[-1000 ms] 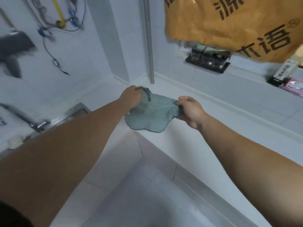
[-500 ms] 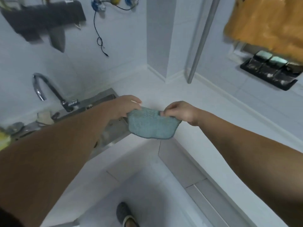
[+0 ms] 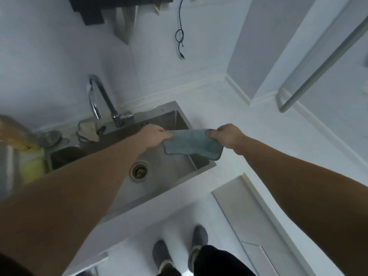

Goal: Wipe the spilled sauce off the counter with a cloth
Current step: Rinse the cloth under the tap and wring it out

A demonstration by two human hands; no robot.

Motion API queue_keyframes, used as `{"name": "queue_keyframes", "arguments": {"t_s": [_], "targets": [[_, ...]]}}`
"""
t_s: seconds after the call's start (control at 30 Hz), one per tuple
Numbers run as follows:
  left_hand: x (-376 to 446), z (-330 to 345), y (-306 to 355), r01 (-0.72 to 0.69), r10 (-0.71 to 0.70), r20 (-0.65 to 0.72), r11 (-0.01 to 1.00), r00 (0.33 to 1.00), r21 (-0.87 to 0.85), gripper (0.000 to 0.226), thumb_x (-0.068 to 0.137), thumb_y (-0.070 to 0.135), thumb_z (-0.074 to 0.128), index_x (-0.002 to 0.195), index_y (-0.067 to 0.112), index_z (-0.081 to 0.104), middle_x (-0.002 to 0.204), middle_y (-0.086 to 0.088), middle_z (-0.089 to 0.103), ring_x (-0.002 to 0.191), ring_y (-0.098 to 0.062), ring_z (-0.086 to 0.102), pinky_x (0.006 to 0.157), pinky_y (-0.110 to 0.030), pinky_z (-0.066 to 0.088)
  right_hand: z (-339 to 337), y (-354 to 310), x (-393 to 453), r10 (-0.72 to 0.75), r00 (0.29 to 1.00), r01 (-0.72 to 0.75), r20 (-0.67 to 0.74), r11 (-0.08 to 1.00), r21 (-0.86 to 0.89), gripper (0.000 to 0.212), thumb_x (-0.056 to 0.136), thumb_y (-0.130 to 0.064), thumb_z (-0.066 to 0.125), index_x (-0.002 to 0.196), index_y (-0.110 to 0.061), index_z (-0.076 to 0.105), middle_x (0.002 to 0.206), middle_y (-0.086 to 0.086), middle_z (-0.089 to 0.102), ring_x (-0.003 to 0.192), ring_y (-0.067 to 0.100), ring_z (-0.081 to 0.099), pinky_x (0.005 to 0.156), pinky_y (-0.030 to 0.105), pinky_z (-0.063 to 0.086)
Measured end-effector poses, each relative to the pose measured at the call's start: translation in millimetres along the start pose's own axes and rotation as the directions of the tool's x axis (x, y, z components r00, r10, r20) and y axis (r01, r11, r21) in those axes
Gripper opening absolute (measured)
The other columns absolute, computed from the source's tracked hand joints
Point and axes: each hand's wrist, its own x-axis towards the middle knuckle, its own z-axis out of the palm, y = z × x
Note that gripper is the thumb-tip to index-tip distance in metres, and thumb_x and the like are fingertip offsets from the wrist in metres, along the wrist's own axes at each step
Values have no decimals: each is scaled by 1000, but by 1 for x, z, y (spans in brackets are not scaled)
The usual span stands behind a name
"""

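A blue-green cloth [image 3: 194, 144] hangs stretched between my two hands over the right part of a steel sink [image 3: 159, 170]. My left hand [image 3: 154, 136] pinches its left edge and my right hand [image 3: 229, 137] pinches its right edge. The white counter [image 3: 249, 134] runs to the right of the sink and into the corner. No sauce shows on the counter in this view.
A chrome tap [image 3: 101, 100] stands behind the sink, with a rag [image 3: 88, 129] and a round strainer [image 3: 48, 137] beside it. A drain [image 3: 139, 170] sits in the basin. A grey pipe [image 3: 318, 62] rises at the right. Dark utensils and a black cord [image 3: 180, 38] hang on the wall.
The view and both hands have swung left, from the counter corner to above the sink. The cloth stays held between both hands.
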Motion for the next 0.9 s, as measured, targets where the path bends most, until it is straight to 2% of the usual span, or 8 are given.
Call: {"name": "queue_keyframes", "arguments": {"t_s": [0.17, 0.23, 0.33, 0.43, 0.53, 0.73, 0.83, 0.9], "targets": [[39, 2, -42, 174, -194, -8, 894, 981, -412, 37, 90, 54, 60, 102, 19, 68, 121, -14, 68, 116, -34, 66, 102, -49, 53, 73, -58, 45, -20, 970, -81, 241, 912, 402, 10, 105, -22, 66, 101, -13, 68, 112, 14, 72, 97, 32, 74, 89, 48, 65], [47, 1, -53, 218, -262, 24, 746, 965, -629, 39, 92, 53, 62, 102, 16, 69, 115, -14, 70, 105, -34, 68, 96, -43, 54, 102, -85, 60, -40, 924, -142, 380, 888, 438, 14, 105, -20, 61, 94, -14, 67, 112, 19, 74, 92, 30, 73, 86, 46, 63], [46, -6, -61, 197, -298, 7, 612, 955, -766, 14, 101, 18, 62, 94, 7, 68, 82, -9, 71, 74, -22, 68, 68, -31, 57, 129, -118, 85, -48, 833, -237, 551, 870, 433, 27, 101, -27, 51, 96, -10, 71, 99, 18, 78, 78, 32, 74, 69, 34, 58], [55, -24, -84, 181, -414, -117, 612, 903, -770, 11, 99, 3, 60, 94, 10, 66, 96, -11, 73, 81, -22, 70, 68, -29, 61, 151, -145, 122, -59, 873, -112, 484, 942, 315, 42, 105, -42, 55, 87, -8, 72, 79, 14, 75, 58, 25, 68, 56, 27, 54], [61, -44, -109, 190, -555, -106, 449, 825, -873, 6, 101, 10, 61, 97, 13, 64, 99, -12, 72, 81, -23, 71, 57, -30, 60, 178, -167, 158, -93, 928, -7, 361, 964, 265, 30, 100, -40, 67, 84, -14, 68, 76, 9, 71, 51, 15, 61, 51, 25, 50], [74, -65, -149, 203, -599, -14, 292, 800, -935, 20, 102, 24, 60, 114, 10, 68, 113, -14, 74, 95, -27, 73, 70, -34, 61, 230, -204, 210, -237, 925, 250, 297, 968, -5, 44, 93, -54, 70, 94, -10, 74, 89, 12, 76, 83, 30, 74, 81, 46, 66], [78, -69, -163, 203, -571, 41, 223, 820, -953, 29, 104, 26, 56, 123, 7, 66, 119, -16, 73, 102, -30, 72, 80, -40, 61, 253, -208, 230, -261, 932, 301, 252, 944, -136, 41, 92, -48, 72, 93, -7, 77, 93, 17, 76, 91, 35, 74, 78, 36, 57], [79, -72, -170, 215, -567, 68, 197, 821, -956, 26, 105, 25, 55, 119, 7, 67, 113, -15, 74, 92, -27, 73, 67, -35, 61, 257, -208, 234, -266, 938, 313, 222, 926, -212, 36, 93, -41, 73, 102, -6, 77, 99, 17, 75, 96, 34, 73, 75, 31, 48]]}}
